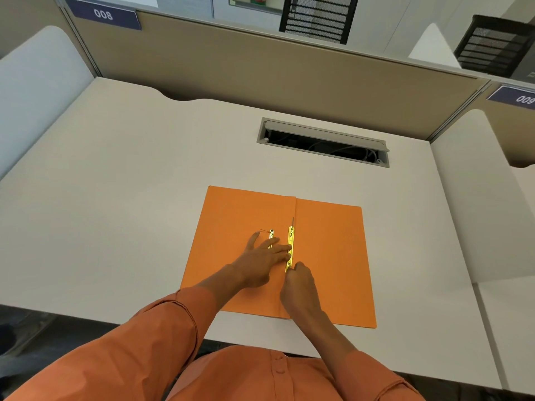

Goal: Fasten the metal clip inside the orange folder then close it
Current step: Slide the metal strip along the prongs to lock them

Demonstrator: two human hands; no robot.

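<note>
Orange folder (327, 256) lies open. Left hand (262, 260), fingers spread flat, half covers the metal clip (290, 244). Right hand (299, 285) is curled at the clip's near end; its fingertips are hidden, grip unclear.

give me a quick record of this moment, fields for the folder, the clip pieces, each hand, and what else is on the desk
folder: orange folder lying open and flat on the white desk
clip pieces: long metal clip bar beside the fold; shorter metal piece just left of it
left hand: left hand spread flat on the left leaf, fingertips reaching the long bar
right hand: right hand curled at the bar's near end; grip hidden
task state: folder not yet closed
desk: cable tray with lid raised, cables inside
</note>
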